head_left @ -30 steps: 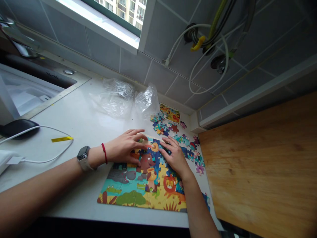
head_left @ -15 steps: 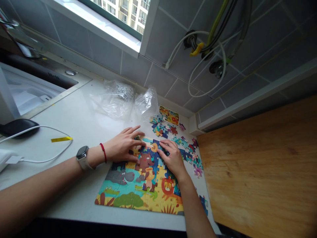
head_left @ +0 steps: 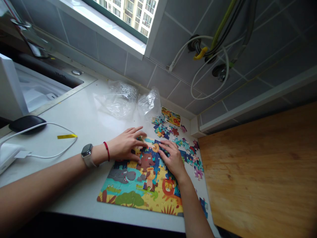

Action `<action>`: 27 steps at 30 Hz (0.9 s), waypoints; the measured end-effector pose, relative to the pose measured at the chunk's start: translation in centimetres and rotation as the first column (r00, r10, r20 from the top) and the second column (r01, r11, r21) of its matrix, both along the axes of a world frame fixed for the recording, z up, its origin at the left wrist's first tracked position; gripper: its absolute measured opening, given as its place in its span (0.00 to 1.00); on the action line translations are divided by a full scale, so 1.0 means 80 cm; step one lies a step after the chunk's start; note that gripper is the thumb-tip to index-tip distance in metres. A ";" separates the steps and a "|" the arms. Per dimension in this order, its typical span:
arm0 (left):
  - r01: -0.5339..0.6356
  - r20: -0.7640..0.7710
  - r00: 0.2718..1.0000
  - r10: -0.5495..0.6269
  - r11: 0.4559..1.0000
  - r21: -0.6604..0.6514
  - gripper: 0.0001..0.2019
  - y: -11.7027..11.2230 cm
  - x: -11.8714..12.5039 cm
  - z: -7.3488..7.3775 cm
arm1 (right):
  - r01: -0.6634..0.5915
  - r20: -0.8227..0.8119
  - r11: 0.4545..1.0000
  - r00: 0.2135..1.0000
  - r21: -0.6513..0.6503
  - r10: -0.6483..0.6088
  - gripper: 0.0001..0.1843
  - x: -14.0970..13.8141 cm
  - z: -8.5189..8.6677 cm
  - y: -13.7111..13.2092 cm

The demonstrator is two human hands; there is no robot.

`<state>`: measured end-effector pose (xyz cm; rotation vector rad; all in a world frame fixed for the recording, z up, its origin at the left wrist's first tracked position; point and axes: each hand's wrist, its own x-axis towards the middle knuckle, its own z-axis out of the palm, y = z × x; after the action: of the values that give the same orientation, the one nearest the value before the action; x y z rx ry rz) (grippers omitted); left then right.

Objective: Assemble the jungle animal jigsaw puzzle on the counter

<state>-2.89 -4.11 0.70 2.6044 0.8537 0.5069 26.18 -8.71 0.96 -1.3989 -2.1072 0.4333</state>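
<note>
A partly assembled jigsaw puzzle (head_left: 123, 195) with a hippo, a bear and a lion lies on the white counter. My left hand (head_left: 127, 143) rests on its upper left part, fingers spread, thumb by the bear picture. My right hand (head_left: 172, 157) lies over the upper right part, fingers stretched out and slightly bent. Its thumb and forefinger are apart, their tips at the right side of a puzzle piece (head_left: 155, 147) with an orange round shape. The palm and wrist hide some of the puzzle's right side.
Loose puzzle pieces (head_left: 190, 148) lie to the right and behind, near a small picture card (head_left: 170, 116). Crumpled clear plastic bags (head_left: 121, 99) sit by the wall. At left are a black mouse-shaped object (head_left: 27, 124), a white cable (head_left: 59, 125) and a sink. A wooden board (head_left: 257, 165) borders the right.
The whole view has shifted slightly, so things appear a little farther right. Both hands keep nearly the same place on the puzzle.
</note>
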 end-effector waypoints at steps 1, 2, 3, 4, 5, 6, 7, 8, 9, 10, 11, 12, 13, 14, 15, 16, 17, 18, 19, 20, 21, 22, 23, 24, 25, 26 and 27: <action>0.000 -0.002 1.000 0.000 1.000 -0.001 0.32 0.000 0.000 0.001 | 0.001 -0.006 1.000 1.000 -0.003 -0.001 0.13 -0.001 0.001 0.000; 0.000 -0.002 1.000 0.000 1.000 -0.003 0.32 -0.001 0.000 0.001 | 0.002 -0.011 1.000 1.000 -0.005 -0.002 0.13 -0.001 0.002 0.000; -0.002 -0.001 1.000 0.002 1.000 -0.004 0.32 -0.001 0.000 0.002 | 0.002 -0.014 1.000 1.000 -0.006 -0.002 0.13 -0.001 0.003 0.000; -0.004 0.002 1.000 0.004 1.000 -0.006 0.32 -0.001 0.000 0.002 | 0.001 -0.017 1.000 1.000 -0.007 -0.001 0.13 -0.001 0.004 0.000; -0.004 0.005 1.000 0.004 1.000 -0.011 0.32 -0.001 0.000 0.003 | -0.002 -0.018 1.000 1.000 -0.009 0.001 0.14 -0.001 0.004 0.000; -0.005 0.007 1.000 0.005 1.000 -0.016 0.32 -0.002 0.000 0.004 | -0.005 -0.019 1.000 1.000 -0.012 0.005 0.14 -0.001 0.004 0.000; -0.005 0.007 1.000 0.005 1.000 -0.022 0.32 -0.002 0.000 0.004 | -0.009 -0.019 1.000 1.000 -0.017 0.009 0.14 -0.001 0.004 0.000; -0.003 0.006 1.000 0.004 1.000 -0.026 0.31 -0.002 0.000 0.004 | -0.012 -0.018 1.000 1.000 -0.023 0.012 0.14 0.000 0.004 0.001; 0.000 0.009 1.000 0.001 1.000 -0.027 0.31 -0.001 0.000 0.004 | -0.012 -0.015 1.000 1.000 -0.029 0.011 0.14 0.000 0.004 0.001; 0.004 0.017 1.000 -0.004 1.000 -0.025 0.31 -0.001 0.000 0.004 | -0.010 -0.012 0.999 1.000 -0.034 0.009 0.14 0.000 0.004 0.001; 0.008 0.030 1.000 -0.008 1.000 -0.023 0.31 -0.001 0.000 0.003 | -0.007 -0.010 0.999 1.000 -0.038 0.007 0.14 0.000 0.004 0.001; 0.012 0.044 0.999 -0.011 1.000 -0.019 0.30 -0.001 0.000 0.002 | -0.005 -0.009 0.999 1.000 -0.040 0.005 0.14 0.000 0.004 0.001; 0.015 0.055 0.998 -0.014 1.000 -0.017 0.30 -0.001 0.000 0.001 | -0.004 -0.008 0.999 1.000 -0.042 0.004 0.14 0.000 0.004 0.001; 0.016 0.060 0.998 -0.015 1.000 -0.015 0.30 -0.001 0.000 -0.001 | -0.005 -0.006 0.999 1.000 -0.044 0.004 0.14 0.000 0.005 0.001; 0.017 0.058 0.998 -0.016 1.000 -0.014 0.30 -0.001 0.000 -0.002 | -0.006 -0.005 0.999 1.000 -0.046 0.006 0.14 0.000 0.005 0.001; 0.018 0.051 0.999 -0.017 1.000 -0.012 0.30 -0.001 0.000 -0.003 | -0.007 -0.004 0.999 1.000 -0.046 0.007 0.14 0.000 0.005 0.000; 0.019 0.047 0.999 -0.019 1.000 -0.011 0.30 -0.002 0.000 -0.003 | -0.006 -0.003 0.999 1.000 -0.046 0.006 0.14 -0.001 0.006 0.000; 0.021 0.047 0.999 -0.020 1.000 -0.010 0.30 -0.002 0.000 -0.004 | -0.006 -0.004 0.999 1.000 -0.047 0.006 0.14 -0.001 0.006 0.000; 0.021 0.050 0.999 -0.020 1.000 -0.012 0.29 -0.002 0.001 -0.004 | -0.006 -0.005 0.999 1.000 -0.049 0.006 0.14 -0.001 0.005 0.000; 0.017 0.057 0.998 -0.016 1.000 -0.017 0.27 -0.001 0.001 -0.005 | -0.008 -0.006 0.999 1.000 -0.050 0.007 0.14 -0.001 0.005 0.000; 0.007 0.069 0.998 -0.005 1.000 -0.025 0.25 -0.001 0.002 -0.004 | -0.010 -0.006 0.999 1.000 -0.050 0.010 0.14 -0.001 0.005 0.000; -0.011 0.085 0.996 0.014 0.999 -0.035 0.24 0.000 0.002 -0.004 | -0.010 -0.003 0.999 1.000 -0.044 0.010 0.14 0.000 0.005 0.000; -0.035 0.106 0.994 0.040 0.998 -0.046 0.23 0.001 0.001 -0.003 | -0.011 0.001 0.999 1.000 -0.032 0.011 0.14 0.000 0.005 0.000; -0.066 0.132 0.989 0.073 0.996 -0.056 0.24 0.003 0.001 -0.002 | -0.006 0.003 1.000 1.000 -0.011 0.006 0.13 0.001 0.006 0.000; -0.100 0.161 0.981 0.109 0.993 -0.062 0.24 0.005 0.000 0.000 | 0.004 0.001 1.000 1.000 0.018 -0.004 0.12 0.002 0.007 0.000; -0.128 0.193 0.971 0.139 0.989 -0.067 0.24 0.006 -0.001 0.002 | 0.020 -0.009 0.998 1.000 0.052 -0.020 0.11 0.004 0.008 0.000; -0.144 0.231 0.960 0.157 0.987 -0.075 0.25 0.008 -0.003 0.005 | 0.044 -0.026 0.995 0.999 0.088 -0.042 0.10 0.005 0.010 0.000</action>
<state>-3.12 -3.45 1.14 2.3772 0.9732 0.8048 26.56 -8.68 1.77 -1.3784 -2.0477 0.3337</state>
